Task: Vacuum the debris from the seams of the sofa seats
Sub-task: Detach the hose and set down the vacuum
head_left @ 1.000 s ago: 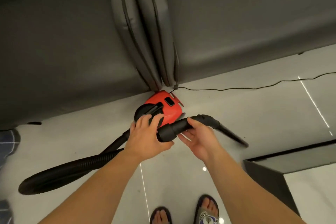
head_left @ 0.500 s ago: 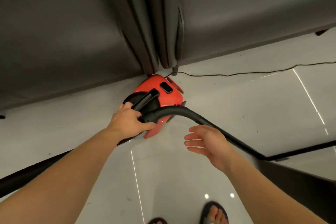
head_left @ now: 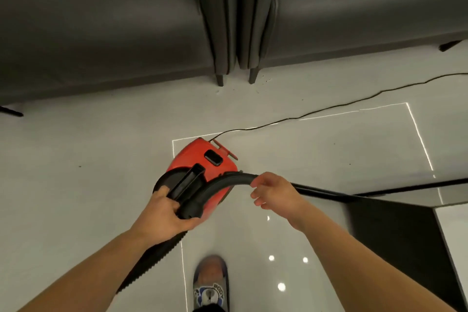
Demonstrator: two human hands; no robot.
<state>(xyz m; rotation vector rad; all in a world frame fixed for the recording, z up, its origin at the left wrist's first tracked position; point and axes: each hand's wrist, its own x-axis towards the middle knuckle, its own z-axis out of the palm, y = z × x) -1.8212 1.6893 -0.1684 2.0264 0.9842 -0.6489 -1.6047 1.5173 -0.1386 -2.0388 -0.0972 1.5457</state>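
A red canister vacuum (head_left: 202, 159) with a black handle hangs just above the pale floor. My left hand (head_left: 162, 215) is closed around the black hose end and the vacuum's handle. My right hand (head_left: 276, 192) pinches the curved black wand (head_left: 228, 182), whose thin nozzle runs off to the right (head_left: 324, 191). The ribbed hose (head_left: 152, 261) trails down to the left under my left arm. Two grey sofa seats (head_left: 101, 20) fill the top of the view, with a dark seam (head_left: 236, 20) between them.
A thin black power cord (head_left: 329, 107) crosses the floor from the vacuum to the right. A dark low table (head_left: 395, 235) stands at the right. Small crumbs lie by the sofa legs (head_left: 260, 82). My slippered foot (head_left: 210, 284) is at the bottom.
The vacuum has come away from the sofa toward me. My right hand, which had let go and opened half a second ago, now pinches the wand again.
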